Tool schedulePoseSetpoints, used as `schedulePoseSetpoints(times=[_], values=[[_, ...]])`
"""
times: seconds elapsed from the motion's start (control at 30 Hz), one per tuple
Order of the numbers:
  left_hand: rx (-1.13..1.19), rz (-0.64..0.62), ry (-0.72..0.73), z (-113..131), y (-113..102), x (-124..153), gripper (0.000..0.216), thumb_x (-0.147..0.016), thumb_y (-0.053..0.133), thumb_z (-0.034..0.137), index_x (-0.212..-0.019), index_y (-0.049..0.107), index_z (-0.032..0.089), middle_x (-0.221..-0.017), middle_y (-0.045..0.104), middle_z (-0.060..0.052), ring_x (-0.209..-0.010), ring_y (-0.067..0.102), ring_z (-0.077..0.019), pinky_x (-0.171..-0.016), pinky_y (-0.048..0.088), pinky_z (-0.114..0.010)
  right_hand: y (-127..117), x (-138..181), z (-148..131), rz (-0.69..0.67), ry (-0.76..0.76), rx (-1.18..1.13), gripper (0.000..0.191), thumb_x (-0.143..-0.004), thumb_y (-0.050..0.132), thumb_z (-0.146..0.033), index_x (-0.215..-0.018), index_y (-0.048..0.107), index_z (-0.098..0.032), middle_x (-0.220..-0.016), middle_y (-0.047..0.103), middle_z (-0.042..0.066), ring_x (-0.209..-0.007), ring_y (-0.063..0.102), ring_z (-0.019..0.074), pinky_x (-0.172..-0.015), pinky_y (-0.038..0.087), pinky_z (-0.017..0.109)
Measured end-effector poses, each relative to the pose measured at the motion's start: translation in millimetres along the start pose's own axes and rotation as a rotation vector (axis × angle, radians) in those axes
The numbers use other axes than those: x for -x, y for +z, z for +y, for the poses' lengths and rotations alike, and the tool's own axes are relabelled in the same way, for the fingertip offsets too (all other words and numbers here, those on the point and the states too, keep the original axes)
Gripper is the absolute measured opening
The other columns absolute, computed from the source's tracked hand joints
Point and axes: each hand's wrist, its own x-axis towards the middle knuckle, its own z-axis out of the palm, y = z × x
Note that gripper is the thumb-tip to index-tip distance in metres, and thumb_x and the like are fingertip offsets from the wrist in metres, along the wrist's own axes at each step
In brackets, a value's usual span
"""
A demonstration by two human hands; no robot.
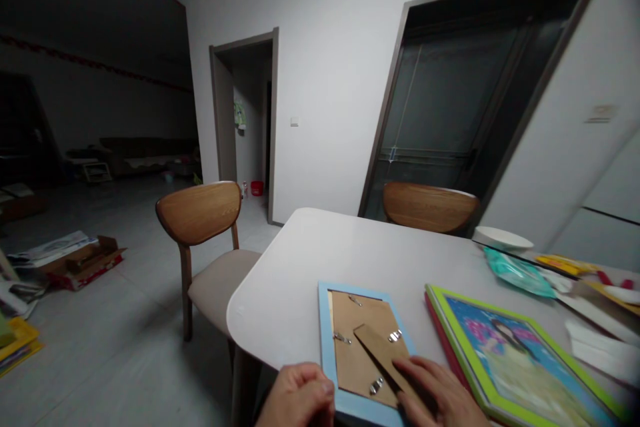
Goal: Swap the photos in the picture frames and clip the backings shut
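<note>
A light-blue picture frame [327,327] lies face down on the table, its brown backing board [345,367] turned up. Several metal clips sit on the board, one of them a silver turn clip [377,385]. A brown stand leg [373,340] slants across the backing. My right hand [440,390] is over the leg's lower part, with the leg between the thumb and fingers. At the frame's lower left edge, my left hand [300,393] is closed, fingers curled in; whatever it may hold is hidden.
To the right lies a green-bordered framed picture [463,347] on a red-edged one. Beyond are a teal packet [517,273], a white bowl [503,238] and papers. Wooden chairs [200,213] stand at the left and far sides of the white table [280,287]. Boxes [85,267] lie on the floor.
</note>
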Motion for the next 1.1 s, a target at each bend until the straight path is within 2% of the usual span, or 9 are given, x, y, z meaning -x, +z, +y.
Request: schedulePoseSetpoints(times=[0.1,0.2,0.3,0.4,0.5,0.6,0.7,0.93,1.1], values=[[-0.015,0.133,-0.075,6.5,-10.8,0.5,0.014,-0.053,0.062,0.02,-0.064,0.06,0.012,-0.054,0.054,0.003,-0.05,0.046,-0.0082,-0.052,0.033,-0.02,-3.7,-1.5,-6.8,0.011,-0.001,-0.028,0.038,-0.071,0.045,-0.041,-0.099,0.061,-0.02,-0.103,0.058,0.01,-0.097,0.053,0.0213,-0.085,0.042,0.034],[-0.103,0.146,-0.066,10.0,-16.8,6.4,0.018,-0.061,0.056,0.022,-0.074,0.061,0.011,-0.06,0.057,0.0,-0.057,0.05,-0.0104,-0.059,0.036,-0.022,-5.8,-3.2,-11.8,0.007,0.013,-0.056,0.037,-0.071,0.046,-0.04,-0.099,0.06,-0.02,-0.103,0.058,0.009,-0.097,0.052,0.0211,-0.086,0.042,0.034],[-0.375,0.137,0.068,7.8,-20.4,6.9,0.02,-0.07,0.05,0.029,-0.061,0.059,0.013,-0.06,0.057,-0.001,-0.061,0.052,-0.0133,-0.063,0.039,-0.025,-6.0,-4.5,-13.7,-0.01,0.026,-0.07,0.038,-0.07,0.046,-0.039,-0.099,0.06,-0.02,-0.103,0.058,0.009,-0.098,0.052,0.0209,-0.086,0.041,0.034],[-0.768,0.192,0.27,0.0,-21.7,-1.7,0.016,-0.068,0.049,0.02,-0.078,0.061,0.015,-0.093,0.06,-0.007,-0.09,0.052,-0.0193,-0.083,0.036,-0.029,-4.7,-4.7,-13.3,-0.021,0.021,-0.072,0.039,-0.071,0.045,-0.039,-0.1,0.06,-0.019,-0.104,0.057,0.01,-0.098,0.051,0.021,-0.087,0.041,0.034],[-1.06,0.158,0.226,-11.7,-18.9,-17.2,0.055,-0.065,0.054,0.02,-0.117,0.042,0.009,-0.127,0.039,-0.013,-0.117,0.033,-0.0229,-0.099,0.022,-0.033,-2.5,-4.5,-11.5,-0.025,0.012,-0.064,0.041,-0.071,0.045,-0.042,-0.101,0.059,-0.018,-0.106,0.056,0.011,-0.1,0.051,0.0217,-0.087,0.041,0.035],[-1.234,0.111,0.094,-21.9,-13.1,-32.4,0.077,-0.063,0.059,0.031,-0.127,0.025,0.004,-0.135,0.02,-0.017,-0.124,0.018,-0.0253,-0.102,0.014,-0.038,-2.1,-4.1,-9.4,-0.036,0.008,-0.06,0.043,-0.071,0.045,-0.043,-0.102,0.059,-0.017,-0.107,0.055,0.012,-0.1,0.05,0.0222,-0.087,0.041,0.035],[-1.306,0.085,0.038,-24.0,-9.1,-39.7,0.083,-0.061,0.062,0.033,-0.128,0.021,0.005,-0.137,0.012,-0.017,-0.125,0.012,-0.0246,-0.103,0.011,-0.039,-4.8,-3.2,-8.4,-0.041,0.003,-0.073,0.041,-0.07,0.045,-0.042,-0.101,0.06,-0.019,-0.107,0.055,0.011,-0.1,0.051,0.0222,-0.087,0.041,0.035],[-1.319,-0.02,0.045,-15.1,-12.0,-41.0,0.092,-0.056,0.067,0.04,-0.128,0.021,0.006,-0.136,0.015,-0.017,-0.125,0.014,-0.0243,-0.102,0.013,-0.04,-1.4,-6.3,-17.9,-0.084,0.033,-0.094,0.039,-0.069,0.046,-0.036,-0.101,0.06,-0.018,-0.105,0.056,0.012,-0.098,0.051,0.0214,-0.087,0.039,0.032],[-1.348,-0.02,0.079,-15.2,-12.6,-45.3,0.087,-0.055,0.067,0.044,-0.126,0.029,0.01,-0.135,0.019,-0.016,-0.124,0.019,-0.0243,-0.101,0.015,-0.041,4.1,-1.0,-21.2,-0.027,0.083,-0.072,0.04,-0.069,0.046,-0.036,-0.1,0.06,-0.015,-0.101,0.057,0.013,-0.096,0.052,0.0219,-0.086,0.04,0.032]])
